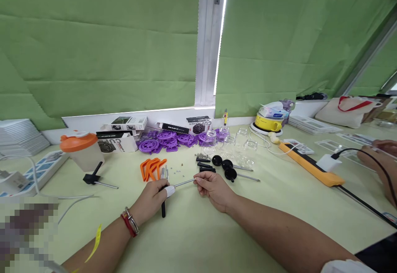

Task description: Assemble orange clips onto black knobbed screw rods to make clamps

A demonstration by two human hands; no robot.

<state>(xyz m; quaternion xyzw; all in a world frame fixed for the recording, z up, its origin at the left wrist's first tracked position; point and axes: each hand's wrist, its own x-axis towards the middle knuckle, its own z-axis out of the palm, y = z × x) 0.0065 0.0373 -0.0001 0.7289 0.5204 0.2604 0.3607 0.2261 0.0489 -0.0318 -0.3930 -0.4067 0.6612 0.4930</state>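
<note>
My left hand [153, 200], its thumb wrapped in something white, is closed around one end of a thin metal rod [185, 182]. A black handle-like piece [163, 209] sticks out below this hand; whether it joins the rod is hidden. With its fingertips, my right hand [214, 188] pinches the rod's other end; anything tiny held there cannot be made out. Just beyond my left hand lie orange angled pieces [151, 168] and slim metal pins [167, 173]. Small screws [178, 171] are scattered between. Past my right hand are black round knobs [228, 164], springs [203, 156] and black cylinders [206, 167].
Purple plastic parts [169, 138], boxes [119, 142] and clear cups [229, 141] stand along the back. At left are an orange-lidded shaker [82, 149], a black-handled rod [93, 178] and a power strip [46, 167]. An orange power strip [310, 165] and another person's hand [376, 157] are at right.
</note>
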